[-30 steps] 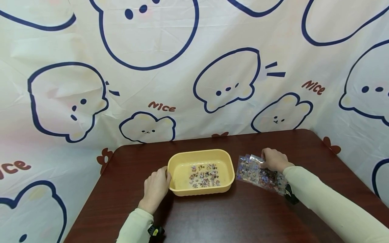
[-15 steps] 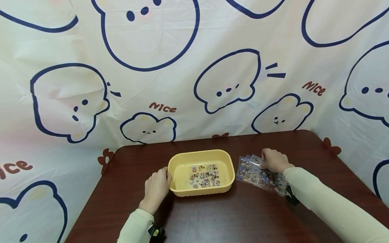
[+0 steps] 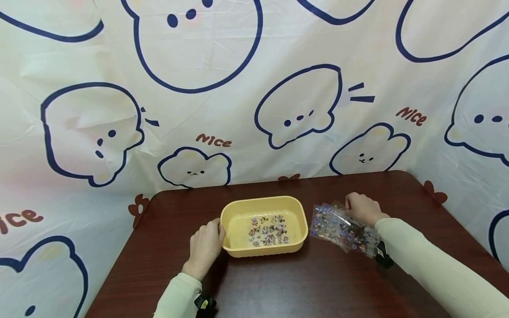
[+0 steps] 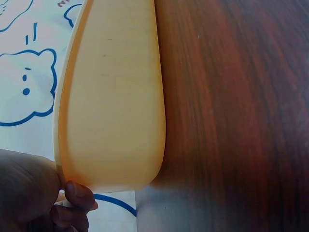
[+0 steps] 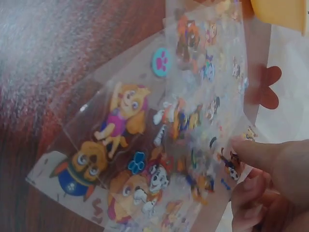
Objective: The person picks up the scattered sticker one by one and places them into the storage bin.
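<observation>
A yellow plastic basin (image 3: 296,216) stands on the table, with small colourful printed figures (image 3: 270,229) grouped on its bottom. My left hand (image 3: 205,245) grips the basin's left rim; in the left wrist view the fingers (image 4: 79,193) curl at the rim's corner beside the basin's outer wall (image 4: 113,106). To the right of the basin lie several overlapping clear sticker sheets (image 3: 338,227). My right hand (image 3: 363,208) pinches the far edge of one sheet. In the right wrist view, the sheets (image 5: 120,125) carry cartoon dogs and paw prints, and the thumb (image 5: 260,154) presses over the edge.
The dark brown wooden table (image 3: 286,282) has rounded far corners. A pale cloth backdrop (image 3: 238,110) with blue-outlined cartoon faces rises behind it and along both sides. Each wrist wears a black device, one of them a wrist camera (image 3: 383,256) on the right.
My right hand has shifted slightly to the right and the pinched sticker sheet has moved with it, changing how the sheets overlap. My left hand and the basin stay in place.
</observation>
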`<state>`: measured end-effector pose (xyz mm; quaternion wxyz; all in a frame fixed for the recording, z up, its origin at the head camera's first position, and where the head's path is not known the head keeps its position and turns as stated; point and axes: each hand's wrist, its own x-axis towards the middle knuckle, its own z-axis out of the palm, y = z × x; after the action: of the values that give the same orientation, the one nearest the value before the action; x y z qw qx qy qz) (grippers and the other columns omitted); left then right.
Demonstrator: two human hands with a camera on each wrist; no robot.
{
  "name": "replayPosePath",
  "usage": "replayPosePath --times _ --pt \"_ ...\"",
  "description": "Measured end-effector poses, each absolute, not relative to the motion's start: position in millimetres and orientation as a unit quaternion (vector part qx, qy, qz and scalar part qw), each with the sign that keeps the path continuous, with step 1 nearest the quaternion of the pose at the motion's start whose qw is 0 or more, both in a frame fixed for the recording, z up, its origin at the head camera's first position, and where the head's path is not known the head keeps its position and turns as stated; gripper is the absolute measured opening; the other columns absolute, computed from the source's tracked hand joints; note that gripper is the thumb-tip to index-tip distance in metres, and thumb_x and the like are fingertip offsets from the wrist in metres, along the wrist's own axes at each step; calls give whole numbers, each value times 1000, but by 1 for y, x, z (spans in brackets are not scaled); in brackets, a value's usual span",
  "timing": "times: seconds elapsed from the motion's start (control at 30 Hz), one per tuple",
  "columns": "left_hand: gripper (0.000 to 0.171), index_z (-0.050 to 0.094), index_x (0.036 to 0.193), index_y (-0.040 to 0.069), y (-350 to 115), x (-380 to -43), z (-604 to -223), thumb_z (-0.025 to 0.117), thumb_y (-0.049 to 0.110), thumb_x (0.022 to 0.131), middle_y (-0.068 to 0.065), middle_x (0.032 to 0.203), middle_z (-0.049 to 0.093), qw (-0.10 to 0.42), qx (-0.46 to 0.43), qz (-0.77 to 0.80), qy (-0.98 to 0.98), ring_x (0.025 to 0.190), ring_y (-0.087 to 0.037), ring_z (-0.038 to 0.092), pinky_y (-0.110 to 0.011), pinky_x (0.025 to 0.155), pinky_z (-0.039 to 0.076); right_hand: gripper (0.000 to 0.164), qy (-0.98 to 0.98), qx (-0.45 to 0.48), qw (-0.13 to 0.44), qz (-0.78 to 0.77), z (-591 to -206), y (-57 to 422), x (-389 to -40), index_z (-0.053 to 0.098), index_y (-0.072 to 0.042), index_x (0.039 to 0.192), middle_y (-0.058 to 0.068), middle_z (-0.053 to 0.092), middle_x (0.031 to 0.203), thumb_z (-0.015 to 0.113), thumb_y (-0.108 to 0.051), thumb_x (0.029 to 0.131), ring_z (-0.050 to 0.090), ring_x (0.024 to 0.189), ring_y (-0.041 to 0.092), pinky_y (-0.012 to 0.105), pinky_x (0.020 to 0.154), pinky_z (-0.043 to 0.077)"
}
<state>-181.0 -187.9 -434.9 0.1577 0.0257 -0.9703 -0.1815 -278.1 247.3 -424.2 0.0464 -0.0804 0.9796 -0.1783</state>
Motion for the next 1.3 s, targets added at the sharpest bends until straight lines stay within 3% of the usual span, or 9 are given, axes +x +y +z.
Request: replayPosePath --times 0.27,0.43,0.7,1.07,1.3 --pt "23 73 110 4 -188 -182 -434 60 16 95 -17 83 73 159 24 -182 -970 57 -28 63 -45 50 45 26 976 -82 47 -194 -419 248 -277 58 -9 74 -1 45 56 57 -14 99 42 50 15 30 49 32" --pt "18 72 103 6 -188 -183 -434 60 16 94 -14 76 71 160 24 -181 -970 55 -27 60 -44 48 42 24 974 -83 50 -204 -418 250 -276 60 -8 77 1 50 61 60 -17 99 47 53 16 31 50 34" --pt "24 73 112 5 -187 -183 -434 60 17 95 -17 85 74 158 24 -177 -971 59 -29 65 -45 52 46 21 967 -85 51 -234 -419 256 -275 63 -8 82 3 59 69 60 -19 99 50 57 17 33 52 36" --pt "19 73 104 6 -187 -182 -434 60 16 94 -16 79 72 161 24 -177 -971 57 -29 63 -45 50 44 21 955 -77 50 -282 -423 262 -274 65 -5 90 4 60 71 56 -20 102 47 54 16 32 48 35" --pt "17 73 101 6 -187 -182 -434 61 16 94 -14 75 71 167 25 -177 -970 54 -27 60 -44 48 42 22 949 -73 50 -302 -423 262 -274 63 -6 90 1 55 62 57 -23 102 44 49 14 29 44 33"
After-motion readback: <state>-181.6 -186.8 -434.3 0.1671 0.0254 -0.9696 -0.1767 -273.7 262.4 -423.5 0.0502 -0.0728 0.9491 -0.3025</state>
